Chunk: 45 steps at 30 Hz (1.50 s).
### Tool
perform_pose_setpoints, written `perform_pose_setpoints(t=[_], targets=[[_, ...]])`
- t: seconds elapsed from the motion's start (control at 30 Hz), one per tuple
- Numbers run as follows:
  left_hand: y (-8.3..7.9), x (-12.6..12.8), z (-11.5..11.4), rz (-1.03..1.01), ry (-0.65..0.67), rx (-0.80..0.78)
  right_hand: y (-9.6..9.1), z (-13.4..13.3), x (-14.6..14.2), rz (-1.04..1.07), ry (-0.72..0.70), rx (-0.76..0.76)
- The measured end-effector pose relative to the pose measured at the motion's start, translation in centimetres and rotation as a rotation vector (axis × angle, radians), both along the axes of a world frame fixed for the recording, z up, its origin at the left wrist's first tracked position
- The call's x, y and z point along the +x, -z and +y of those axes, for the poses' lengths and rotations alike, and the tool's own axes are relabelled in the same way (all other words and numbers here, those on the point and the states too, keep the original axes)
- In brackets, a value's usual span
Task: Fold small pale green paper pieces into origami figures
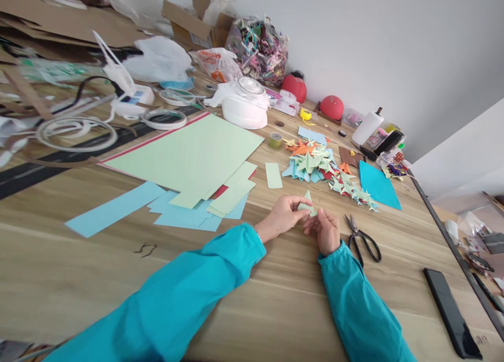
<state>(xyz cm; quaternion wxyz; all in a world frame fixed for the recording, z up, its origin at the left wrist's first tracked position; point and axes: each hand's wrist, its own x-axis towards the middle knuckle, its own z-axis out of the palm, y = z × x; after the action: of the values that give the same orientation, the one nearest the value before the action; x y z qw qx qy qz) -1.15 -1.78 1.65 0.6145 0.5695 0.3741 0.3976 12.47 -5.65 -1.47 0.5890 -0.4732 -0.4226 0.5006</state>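
Note:
Both hands meet over the wooden table [275,299] around a small folded piece of light green paper [307,205]. My left hand [281,216] pinches its left side with thumb and fingers. My right hand [327,230] grips its lower right part, fingers curled. Both arms wear teal sleeves. A pile of folded paper shapes [315,162] in green, blue and orange lies just beyond the hands.
Black scissors [364,240] lie right of my right hand, a dark phone [451,312] farther right. Large green sheets [189,154] and blue strips [118,207] lie to the left. A blue square sheet [378,186], white round container [244,107], tape rolls and bags crowd the back.

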Motion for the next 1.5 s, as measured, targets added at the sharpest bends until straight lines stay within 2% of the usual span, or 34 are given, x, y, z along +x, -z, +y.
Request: perform_pose_setpoints(t=[0.23, 0.57, 0.97, 1.13, 1.23, 1.37, 1.5], targets=[[0.3, -0.1, 0.1, 0.041, -0.015, 0.025, 0.0, 0.1, -0.1, -0.002, 0.011, 0.002], [-0.2, -0.1, 0.0, 0.059, 0.004, 0.037, 0.3, 0.2, 0.1, -0.094, 0.024, 0.024], [0.5, -0.1, 0.1, 0.062, 0.016, 0.089, 0.3, 0.1, 0.1, -0.073, 0.053, 0.018], [0.7, 0.0, 0.4, -0.157, 0.010, -0.022, 0.3, 0.2, 0.1, -0.021, 0.106, 0.017], [1.0, 0.1, 0.5, -0.193, -0.041, -0.066, 0.1, 0.2, 0.1, 0.010, 0.112, 0.021], [1.1, 0.2, 0.5, -0.117, -0.051, 0.004, -0.1, 0.3, 0.1, 0.013, 0.118, 0.024], [1.0, 0.1, 0.2, -0.036, 0.009, 0.084, -0.2, 0.3, 0.0, -0.087, 0.081, 0.034]])
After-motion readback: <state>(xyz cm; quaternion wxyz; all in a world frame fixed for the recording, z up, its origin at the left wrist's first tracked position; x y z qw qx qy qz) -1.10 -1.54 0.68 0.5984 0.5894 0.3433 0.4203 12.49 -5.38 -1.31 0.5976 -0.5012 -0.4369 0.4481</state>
